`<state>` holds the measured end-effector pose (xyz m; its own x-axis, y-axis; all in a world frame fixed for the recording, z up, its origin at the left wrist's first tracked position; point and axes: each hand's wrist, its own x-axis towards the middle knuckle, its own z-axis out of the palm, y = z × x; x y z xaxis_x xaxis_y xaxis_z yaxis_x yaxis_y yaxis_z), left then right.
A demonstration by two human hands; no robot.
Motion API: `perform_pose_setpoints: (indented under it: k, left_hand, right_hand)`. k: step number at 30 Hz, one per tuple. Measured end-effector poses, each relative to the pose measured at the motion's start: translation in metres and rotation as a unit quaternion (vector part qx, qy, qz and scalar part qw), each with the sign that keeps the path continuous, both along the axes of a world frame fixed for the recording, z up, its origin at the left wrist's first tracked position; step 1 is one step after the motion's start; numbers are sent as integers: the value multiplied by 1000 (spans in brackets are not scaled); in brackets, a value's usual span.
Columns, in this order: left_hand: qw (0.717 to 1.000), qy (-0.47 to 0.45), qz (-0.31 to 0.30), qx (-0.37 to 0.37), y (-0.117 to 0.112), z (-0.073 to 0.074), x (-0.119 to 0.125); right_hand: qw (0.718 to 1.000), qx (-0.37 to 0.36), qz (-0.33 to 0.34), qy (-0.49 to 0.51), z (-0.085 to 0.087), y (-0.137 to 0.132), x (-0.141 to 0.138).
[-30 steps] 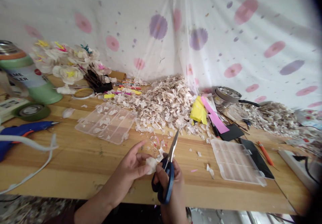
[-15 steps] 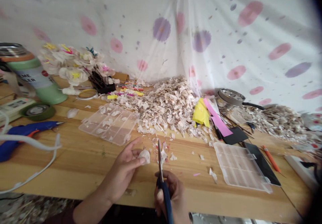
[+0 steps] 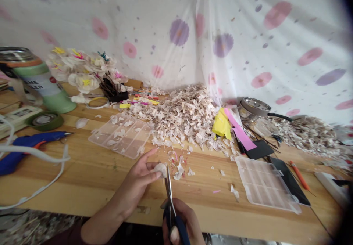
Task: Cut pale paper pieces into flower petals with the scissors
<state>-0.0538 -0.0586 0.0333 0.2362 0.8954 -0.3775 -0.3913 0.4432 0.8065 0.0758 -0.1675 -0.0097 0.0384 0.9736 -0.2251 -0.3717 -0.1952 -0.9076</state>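
Observation:
Between the thumb and fingers of my left hand (image 3: pixel 140 179) is a small whitish petal (image 3: pixel 160 170), thin and rounded. My right hand (image 3: pixel 183 219) grips dark-blue-handled scissors (image 3: pixel 169 195), their blades slightly parted and pointing up and away from me. The blade tips are right at the petal's right edge; whether they touch it I cannot tell. Just beyond, cut scraps (image 3: pixel 179 169) and pinkish bits lie on the wooden table (image 3: pixel 209 215). A large heap of pale, dry petals (image 3: pixel 187 112) rises behind them.
Clear plastic trays lie left (image 3: pixel 121 134) and right (image 3: pixel 266 184). At left are a blue glue gun (image 3: pixel 41 138), green tape (image 3: pixel 44 121), a green flask (image 3: pixel 52 87) and white handmade flowers (image 3: pixel 85 79). Yellow paper (image 3: pixel 222 123), a pan (image 3: pixel 255 106) and an orange-handled tool (image 3: pixel 299 175) stand right.
The scissors have swung left to the petal, and their blades have parted. My left hand still holds the petal in nearly the same place. The view has shifted slightly.

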Motion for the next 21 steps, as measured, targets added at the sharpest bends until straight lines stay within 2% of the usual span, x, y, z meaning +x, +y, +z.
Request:
perform_pose_setpoints:
  k: [6,18,21]
  left_hand:
    - [1000,1,-1,-4,0,-5,1]
    - [1000,-6,11,-14,3,-4,3]
    - [1000,-6,15,-12,4,-4,3]
  right_hand:
    - [1000,-2,27,-5,-9,1,3]
    - [1000,-13,-17,2,-10,2,-3]
    - [1000,-28,5,-2,-12,4,1]
